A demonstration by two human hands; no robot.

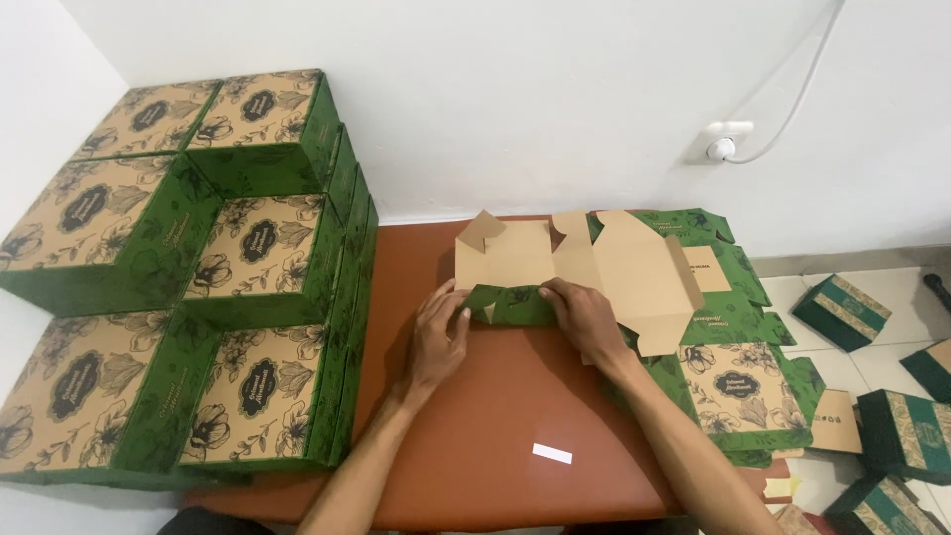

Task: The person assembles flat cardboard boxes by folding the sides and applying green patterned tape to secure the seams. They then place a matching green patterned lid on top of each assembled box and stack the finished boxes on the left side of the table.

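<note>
- The brown table [495,436] carries the flat box blank [575,263] at its far middle, long axis running left to right, kraft inside facing up.
- The blank's near green flap [510,305] stands folded up between both hands.
- The left hand [438,337] pinches the flap's left end; the right hand [586,319] presses its right end, equally near.
</note>
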